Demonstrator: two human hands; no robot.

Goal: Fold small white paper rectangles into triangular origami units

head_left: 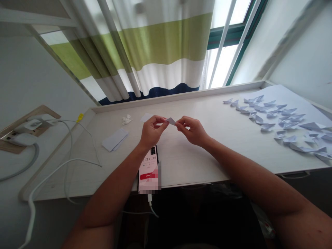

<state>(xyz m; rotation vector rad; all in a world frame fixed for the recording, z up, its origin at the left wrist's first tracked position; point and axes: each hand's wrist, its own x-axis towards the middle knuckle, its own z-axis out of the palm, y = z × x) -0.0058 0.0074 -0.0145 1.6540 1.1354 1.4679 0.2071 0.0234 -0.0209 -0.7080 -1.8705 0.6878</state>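
My left hand [151, 131] and my right hand [192, 130] are raised a little above the white desk [186, 155], fingers pinched on the two ends of a small folded piece of white paper [170, 120]. The paper is held between the fingertips, at the middle of the desk. Below my left wrist a phone [149, 169] lies on the desk with a timer on its screen. Both forearms reach in from the near edge.
Several folded paper pieces [275, 116] are spread over a white sheet at the right. A small stack of paper slips [114, 139] and a crumpled scrap [126, 119] lie at the left. White cables [64, 162] run from a wall socket [23, 129]. A striped curtain [145, 52] hangs behind.
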